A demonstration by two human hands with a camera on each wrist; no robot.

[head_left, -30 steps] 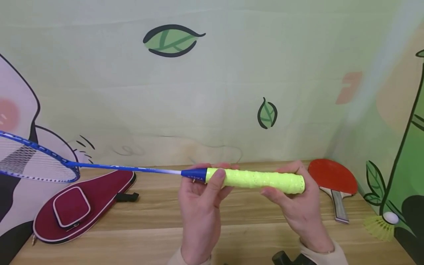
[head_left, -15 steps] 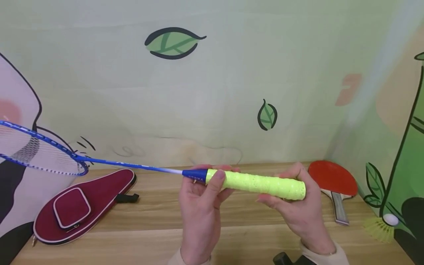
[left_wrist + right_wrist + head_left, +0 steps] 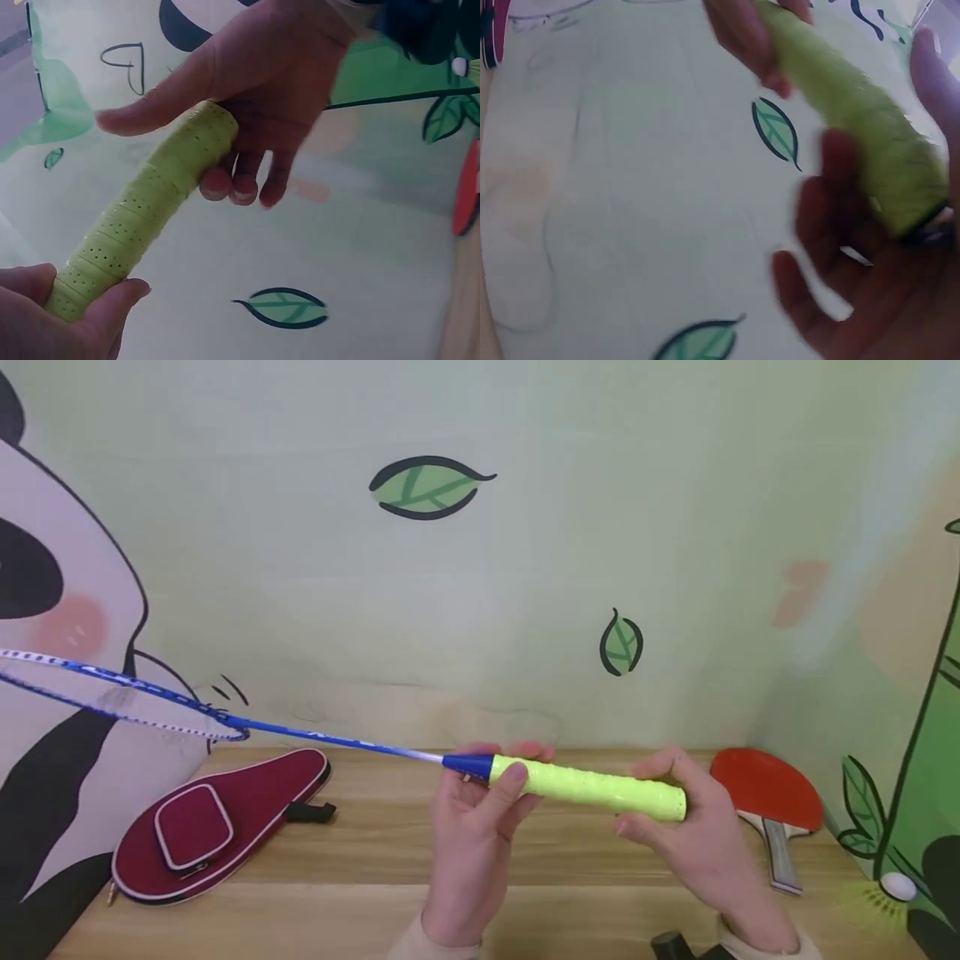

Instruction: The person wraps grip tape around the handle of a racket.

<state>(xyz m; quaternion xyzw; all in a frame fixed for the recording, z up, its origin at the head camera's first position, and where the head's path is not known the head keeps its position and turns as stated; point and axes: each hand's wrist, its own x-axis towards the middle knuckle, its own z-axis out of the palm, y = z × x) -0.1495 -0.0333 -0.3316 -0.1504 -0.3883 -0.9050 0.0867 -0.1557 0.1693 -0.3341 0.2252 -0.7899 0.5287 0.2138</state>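
Note:
A badminton racket (image 3: 592,789) with a blue frame and shaft and a neon yellow wrapped grip is held up above the table, its head pointing left and seen almost edge-on. My left hand (image 3: 472,847) pinches it where the dark blue cone meets the grip, thumb on the near side. Around the butt end, my right hand (image 3: 708,835) is spread, thumb below and fingers above. In the left wrist view that right hand (image 3: 277,75) has a straight thumb standing off the grip and loosely bent fingers beside the butt. The far end of the racket head is out of view.
A dark red racket case (image 3: 247,827) with a small pocket lies at the left of the wooden table (image 3: 337,918). To the right are a red table tennis bat (image 3: 765,789) and a yellow shuttlecock (image 3: 885,897). A black object (image 3: 671,945) shows by the right wrist. A printed wall stands behind.
The racket head has turned more edge-on and the butt end has dipped. My right hand has loosened from around the butt. The whole head view has shifted slightly.

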